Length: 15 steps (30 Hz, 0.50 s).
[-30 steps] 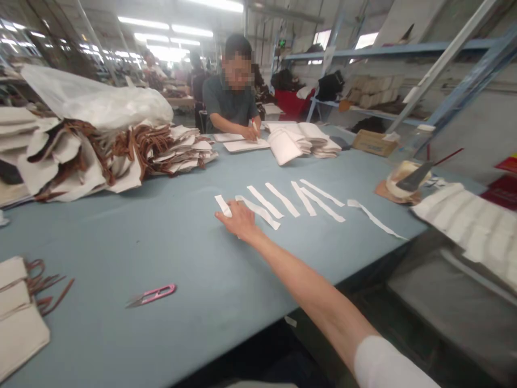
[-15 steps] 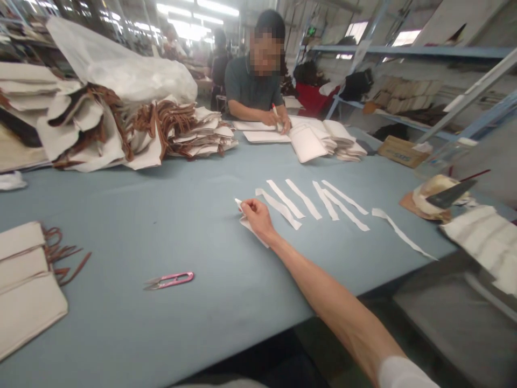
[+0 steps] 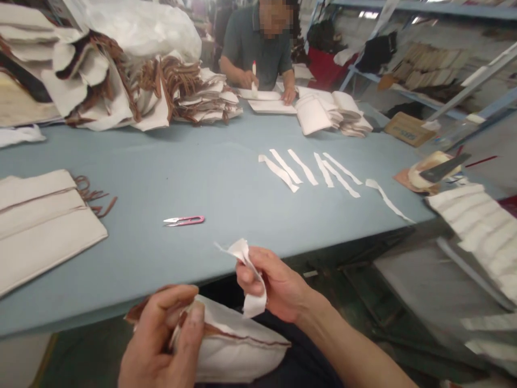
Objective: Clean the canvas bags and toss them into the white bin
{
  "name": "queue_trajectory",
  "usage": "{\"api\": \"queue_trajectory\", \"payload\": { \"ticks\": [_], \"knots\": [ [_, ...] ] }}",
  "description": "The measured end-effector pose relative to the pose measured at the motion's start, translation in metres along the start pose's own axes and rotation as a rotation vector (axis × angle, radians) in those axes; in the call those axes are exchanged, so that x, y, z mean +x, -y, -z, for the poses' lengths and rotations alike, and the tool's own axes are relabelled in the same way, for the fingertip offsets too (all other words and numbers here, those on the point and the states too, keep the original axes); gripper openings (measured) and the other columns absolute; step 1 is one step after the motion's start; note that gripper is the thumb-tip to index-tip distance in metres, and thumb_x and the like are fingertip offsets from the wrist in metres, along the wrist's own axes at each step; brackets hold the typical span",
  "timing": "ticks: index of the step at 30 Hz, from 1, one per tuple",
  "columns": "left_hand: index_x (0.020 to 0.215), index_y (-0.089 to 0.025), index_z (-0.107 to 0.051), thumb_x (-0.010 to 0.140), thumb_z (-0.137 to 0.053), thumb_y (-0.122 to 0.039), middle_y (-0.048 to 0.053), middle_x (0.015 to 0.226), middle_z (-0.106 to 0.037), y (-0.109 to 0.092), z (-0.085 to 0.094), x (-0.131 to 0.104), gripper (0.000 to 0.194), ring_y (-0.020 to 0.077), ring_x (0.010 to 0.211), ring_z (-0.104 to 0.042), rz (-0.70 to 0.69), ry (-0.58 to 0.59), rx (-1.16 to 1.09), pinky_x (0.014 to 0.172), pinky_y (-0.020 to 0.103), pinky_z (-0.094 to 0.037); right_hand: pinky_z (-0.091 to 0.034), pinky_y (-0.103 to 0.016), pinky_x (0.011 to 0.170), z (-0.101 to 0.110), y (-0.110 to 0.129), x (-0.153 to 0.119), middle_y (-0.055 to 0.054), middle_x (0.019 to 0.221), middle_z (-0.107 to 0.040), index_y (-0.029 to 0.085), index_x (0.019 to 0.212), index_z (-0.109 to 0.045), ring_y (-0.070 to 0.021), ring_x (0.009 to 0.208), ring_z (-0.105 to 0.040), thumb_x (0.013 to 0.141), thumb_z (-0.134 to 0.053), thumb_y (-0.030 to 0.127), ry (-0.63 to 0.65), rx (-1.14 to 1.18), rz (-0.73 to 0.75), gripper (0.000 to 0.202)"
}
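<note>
My left hand (image 3: 165, 334) is closed on a cream fabric piece (image 3: 238, 350) with a brown edge, held below the table's front edge. Just right of it, my right hand (image 3: 270, 280) pinches a white strip (image 3: 254, 304) that curls down past the fingers. A pink thread snipper (image 3: 184, 221) lies on the blue-grey table (image 3: 137, 183). Several white strips (image 3: 302, 167) are spread farther back on the table, to the right. At the left is a flat stack of cream pieces (image 3: 44, 226) with brown ties.
A large pile of cream and brown pieces (image 3: 149, 91) stands at the back left, under clear plastic. Across the table a person (image 3: 258, 48) holds a marker over flat pieces. A brush (image 3: 444, 168) rests on a container at the right.
My right hand has moved from the table toward me with a white strip. My left hand and the cream fabric piece have come into view. The camera view has tilted downward.
</note>
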<state>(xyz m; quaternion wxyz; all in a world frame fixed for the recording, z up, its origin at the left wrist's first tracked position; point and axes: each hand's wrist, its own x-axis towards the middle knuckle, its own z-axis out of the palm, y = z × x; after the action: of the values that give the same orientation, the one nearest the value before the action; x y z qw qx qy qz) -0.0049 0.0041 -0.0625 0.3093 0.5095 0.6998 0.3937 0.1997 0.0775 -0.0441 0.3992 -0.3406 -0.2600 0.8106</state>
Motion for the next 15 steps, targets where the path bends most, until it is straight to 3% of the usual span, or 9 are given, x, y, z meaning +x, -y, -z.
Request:
{"api": "queue_trajectory", "payload": {
  "ticks": [4, 7, 9, 11, 13, 15],
  "knots": [
    [0.09, -0.024, -0.078, 0.091, -0.076, -0.065, 0.003, 0.097, -0.08, -0.01, 0.01, -0.01, 0.042, 0.0189, 0.061, -0.074, 0.023, 0.155, -0.2, 0.057, 0.027, -0.057, -0.016, -0.02, 0.041, -0.017, -0.014, -0.026, 0.011, 0.054, -0.038, 0.02, 0.073, -0.055, -0.0042, 0.045, -0.02, 0.081, -0.086, 0.072, 0.131, -0.023, -0.031, 0.061],
    [0.086, -0.023, -0.078, 0.092, -0.078, -0.06, 0.003, 0.087, -0.077, -0.015, 0.014, -0.021, 0.038, 0.0196, 0.06, -0.071, 0.069, 0.199, -0.355, 0.056, 0.027, -0.056, -0.025, -0.02, 0.043, -0.025, -0.021, -0.039, 0.008, 0.057, -0.049, 0.02, 0.079, -0.06, -0.005, 0.045, -0.028, 0.093, -0.077, 0.068, 0.07, -0.21, 0.075, 0.053],
    [0.09, -0.022, -0.079, 0.092, -0.078, -0.058, 0.004, 0.08, -0.076, -0.018, 0.016, -0.028, 0.036, 0.0217, 0.062, -0.071, 0.1, 0.267, -0.446, 0.056, 0.028, -0.056, -0.034, -0.021, 0.048, -0.027, -0.023, -0.044, 0.004, 0.066, -0.062, 0.019, 0.087, -0.066, -0.0067, 0.05, -0.041, 0.103, -0.069, 0.053, -0.059, -0.542, 0.357, 0.037],
    [0.094, -0.022, -0.08, 0.09, -0.08, -0.059, 0.005, 0.081, -0.077, -0.021, 0.017, -0.034, 0.038, 0.0234, 0.066, -0.072, 0.125, 0.35, -0.522, 0.058, 0.028, -0.057, -0.042, -0.022, 0.056, -0.027, -0.023, -0.047, 0.001, 0.073, -0.071, 0.019, 0.093, -0.07, -0.009, 0.057, -0.055, 0.108, -0.063, 0.035, -0.123, -0.954, 0.735, 0.023],
    [0.096, -0.022, -0.081, 0.087, -0.081, -0.063, 0.006, 0.084, -0.079, -0.024, 0.017, -0.037, 0.042, 0.0249, 0.071, -0.074, 0.135, 0.384, -0.573, 0.062, 0.029, -0.059, -0.047, -0.024, 0.061, -0.026, -0.023, -0.048, -0.002, 0.077, -0.076, 0.019, 0.098, -0.07, -0.0106, 0.062, -0.064, 0.111, -0.058, 0.026, -0.109, -1.27, 1.066, 0.019],
    [0.096, -0.021, -0.08, 0.086, -0.082, -0.065, 0.007, 0.086, -0.08, -0.026, 0.016, -0.039, 0.046, 0.0259, 0.074, -0.075, 0.13, 0.374, -0.6, 0.065, 0.03, -0.061, -0.049, -0.025, 0.062, -0.025, -0.025, -0.049, -0.002, 0.077, -0.078, 0.019, 0.1, -0.069, -0.0116, 0.063, -0.067, 0.114, -0.054, 0.025, -0.073, -1.43, 1.244, 0.021]
  ]
}}
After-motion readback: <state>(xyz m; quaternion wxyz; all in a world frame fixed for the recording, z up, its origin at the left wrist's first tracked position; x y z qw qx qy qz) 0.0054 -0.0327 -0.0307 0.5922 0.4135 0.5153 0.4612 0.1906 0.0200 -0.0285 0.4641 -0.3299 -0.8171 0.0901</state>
